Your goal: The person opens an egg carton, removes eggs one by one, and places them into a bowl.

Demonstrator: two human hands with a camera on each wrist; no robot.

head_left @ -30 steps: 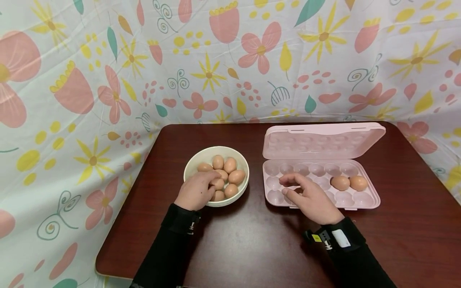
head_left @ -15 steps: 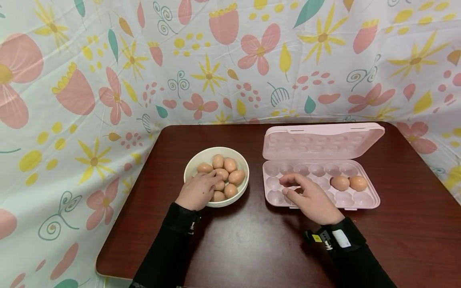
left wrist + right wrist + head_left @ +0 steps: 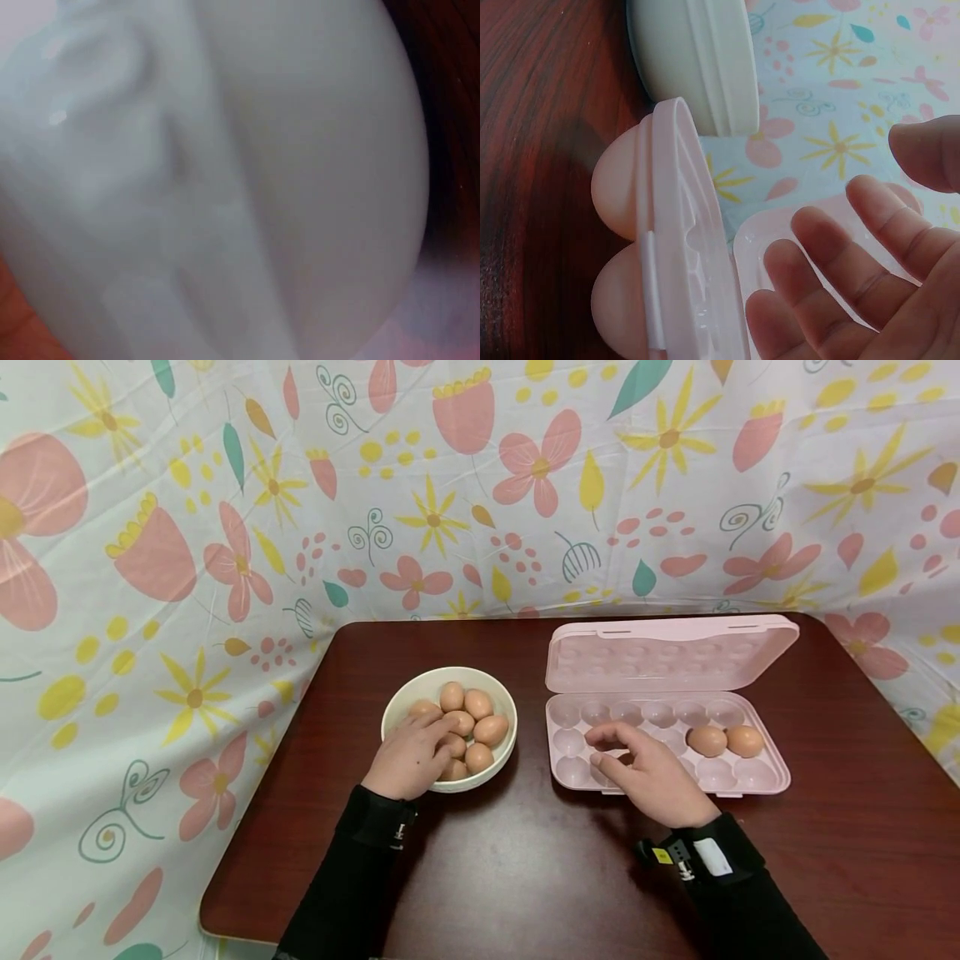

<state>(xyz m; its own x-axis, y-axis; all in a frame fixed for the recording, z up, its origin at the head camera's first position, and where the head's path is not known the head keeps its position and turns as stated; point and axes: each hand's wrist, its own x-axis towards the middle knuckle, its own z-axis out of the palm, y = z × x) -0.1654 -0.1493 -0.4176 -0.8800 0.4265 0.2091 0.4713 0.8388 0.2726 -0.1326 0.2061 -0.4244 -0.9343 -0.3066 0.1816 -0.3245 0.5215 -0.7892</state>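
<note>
In the head view my left hand (image 3: 405,758) reaches over the near left rim of a cream bowl (image 3: 498,760), its fingers lying over several brown eggs (image 3: 491,730). Some of its fingertips are hidden among the eggs; no egg is visibly lifted. My right hand (image 3: 663,781) hovers over the left half of a pink egg carton (image 3: 780,777), thumb and fingers apart and loosely bent. The right wrist view shows nothing between those fingers (image 3: 840,251). Two eggs (image 3: 726,742) sit side by side in the carton's middle row, toward the right. Only the bowl's blurred outer wall (image 3: 345,172) fills most of the left wrist view.
The carton's lid (image 3: 660,658) stands raised along its back edge. Bowl and carton are apart on a dark reddish-brown wooden table (image 3: 525,877). A flower-printed cloth (image 3: 285,535) hangs behind the table and along its left side.
My left hand's fingers have shifted slightly over the eggs in the bowl, spreading and moving a little. The right hand, carton and its two eggs look unchanged.
</note>
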